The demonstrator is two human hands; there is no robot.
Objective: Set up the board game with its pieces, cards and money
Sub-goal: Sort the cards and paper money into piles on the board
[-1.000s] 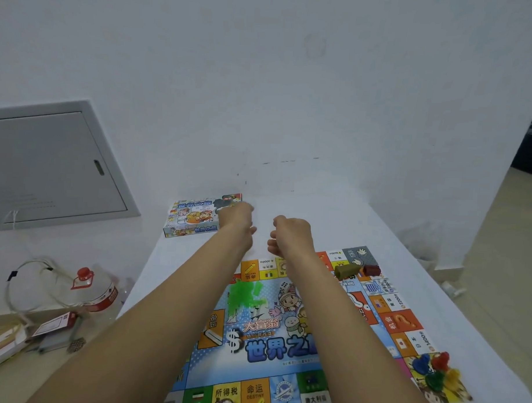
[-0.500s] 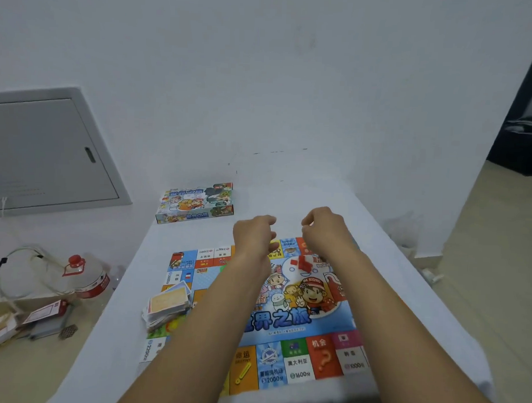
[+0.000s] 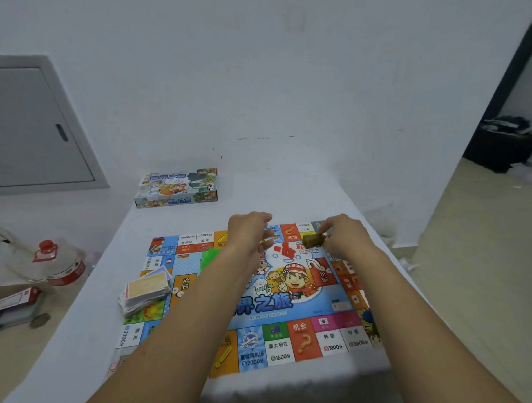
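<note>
The game board (image 3: 285,295) lies flat on the white table (image 3: 82,339), printed "DA XIONG", with squares marked 1000, 1600 and 2000. The right hand (image 3: 345,237) pinches a small olive piece (image 3: 313,240) above the board's far edge; the left hand (image 3: 248,234) hangs loosely curled, holding nothing visible.

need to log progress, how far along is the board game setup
Done: colourful paper game board spread flat on the white table. In hand: right hand pinches a small olive-brown piece over the far edge. Left: the loose card stack at the board's left edge needs sorting.
</note>
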